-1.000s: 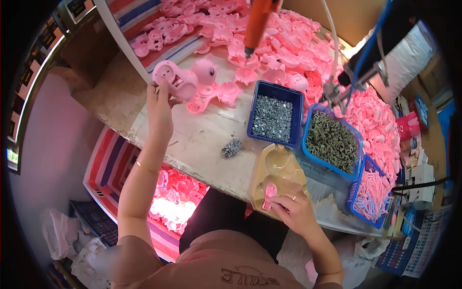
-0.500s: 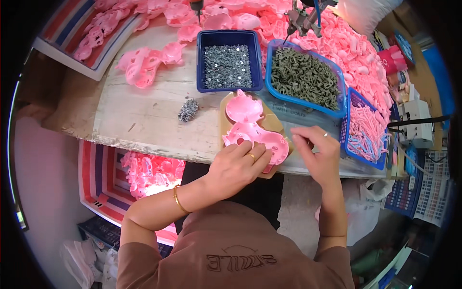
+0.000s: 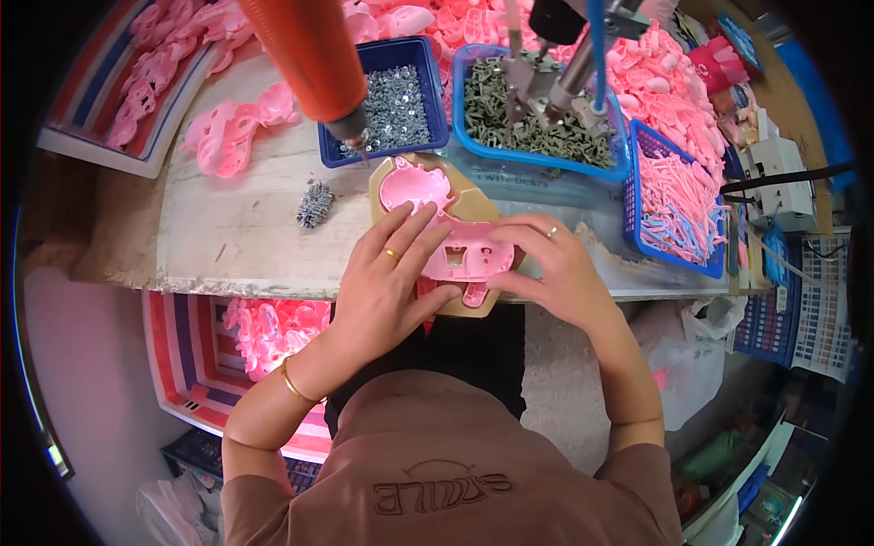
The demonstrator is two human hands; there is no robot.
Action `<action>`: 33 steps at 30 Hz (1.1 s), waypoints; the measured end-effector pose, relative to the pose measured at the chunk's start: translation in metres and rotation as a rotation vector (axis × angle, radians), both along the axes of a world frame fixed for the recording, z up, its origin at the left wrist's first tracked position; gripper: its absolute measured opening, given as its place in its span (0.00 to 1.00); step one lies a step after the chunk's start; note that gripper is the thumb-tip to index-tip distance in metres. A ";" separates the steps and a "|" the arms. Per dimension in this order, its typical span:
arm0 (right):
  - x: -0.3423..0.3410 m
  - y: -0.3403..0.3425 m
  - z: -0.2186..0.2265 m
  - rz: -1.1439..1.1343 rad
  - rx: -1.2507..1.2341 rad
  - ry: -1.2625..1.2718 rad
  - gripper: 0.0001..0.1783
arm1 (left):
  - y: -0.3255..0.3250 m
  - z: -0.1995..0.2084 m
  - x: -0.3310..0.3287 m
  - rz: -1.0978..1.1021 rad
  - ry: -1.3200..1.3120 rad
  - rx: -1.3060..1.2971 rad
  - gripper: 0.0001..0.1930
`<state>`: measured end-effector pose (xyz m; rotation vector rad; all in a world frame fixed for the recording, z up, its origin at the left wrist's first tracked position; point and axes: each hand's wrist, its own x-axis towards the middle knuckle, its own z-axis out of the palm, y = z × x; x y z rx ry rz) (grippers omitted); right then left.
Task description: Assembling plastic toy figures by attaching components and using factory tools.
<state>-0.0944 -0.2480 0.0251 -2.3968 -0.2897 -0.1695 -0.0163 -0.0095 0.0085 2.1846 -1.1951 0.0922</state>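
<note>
A pink plastic shell [image 3: 466,259], with a rounded upper part and a wider lower part, lies in a tan holding block [image 3: 475,206] at the table's front edge. A square opening shows in its lower part. My left hand [image 3: 387,264] straddles the shell's left side, its fingers long across the top and its thumb near the lower edge. Around the right end, my right hand [image 3: 560,273] has thumb and fingertips against the shell. An orange power screwdriver [image 3: 308,56] hangs upper left of the block, its bit pointing down.
Behind the block stand a dark blue tray [image 3: 332,153] of small screws and a light blue basket [image 3: 537,162] of greenish-grey parts. A metal tool head [image 3: 555,96] hangs over that basket. Pink and blue strips fill a basket [image 3: 630,214] at right. A screw clump [image 3: 315,205] lies left.
My right hand has come in from the right onto the shell. My left fingers have spread from their bunched position. The view has shifted, and the orange screwdriver looks larger and lower.
</note>
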 end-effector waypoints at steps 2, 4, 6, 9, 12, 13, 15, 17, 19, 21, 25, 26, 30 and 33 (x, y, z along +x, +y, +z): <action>-0.001 -0.002 -0.004 -0.001 0.007 -0.012 0.27 | -0.002 -0.002 0.000 0.006 -0.006 0.020 0.35; -0.003 -0.003 -0.005 -0.001 0.014 -0.022 0.28 | -0.004 -0.005 0.001 0.014 -0.040 0.035 0.34; -0.003 0.001 -0.004 0.011 -0.100 -0.061 0.27 | -0.002 -0.003 0.001 0.016 -0.033 0.052 0.34; -0.004 0.008 0.003 -0.003 -0.240 -0.137 0.25 | -0.003 -0.002 -0.001 0.028 -0.028 0.072 0.34; -0.009 0.014 -0.004 -0.049 -0.329 -0.227 0.23 | -0.006 -0.004 0.000 0.032 -0.041 0.069 0.33; -0.010 0.015 -0.005 -0.050 -0.329 -0.227 0.23 | -0.008 -0.006 0.001 0.029 -0.053 0.063 0.32; -0.013 0.017 -0.006 -0.071 -0.343 -0.231 0.22 | -0.008 -0.007 -0.001 0.026 -0.054 0.068 0.32; -0.014 0.015 -0.010 -0.063 -0.326 -0.202 0.22 | -0.010 -0.007 -0.002 0.022 -0.057 0.071 0.32; -0.013 0.012 -0.010 -0.056 -0.311 -0.174 0.22 | -0.011 -0.005 -0.003 0.032 -0.082 0.082 0.33; -0.005 0.006 -0.007 -0.004 -0.161 -0.130 0.18 | -0.014 -0.012 -0.004 0.006 -0.100 0.079 0.32; 0.032 -0.028 0.004 -0.120 0.030 -0.038 0.12 | -0.017 -0.012 -0.003 -0.016 -0.116 0.089 0.32; 0.049 -0.041 0.002 -0.202 -0.004 -0.125 0.11 | -0.016 -0.012 -0.004 -0.020 -0.121 0.088 0.32; 0.100 -0.069 -0.007 -0.377 -0.218 -0.054 0.12 | -0.019 -0.011 -0.004 -0.022 -0.125 0.089 0.31; 0.124 -0.079 -0.017 -0.325 -0.300 0.058 0.13 | -0.020 -0.008 -0.004 -0.024 -0.122 0.091 0.31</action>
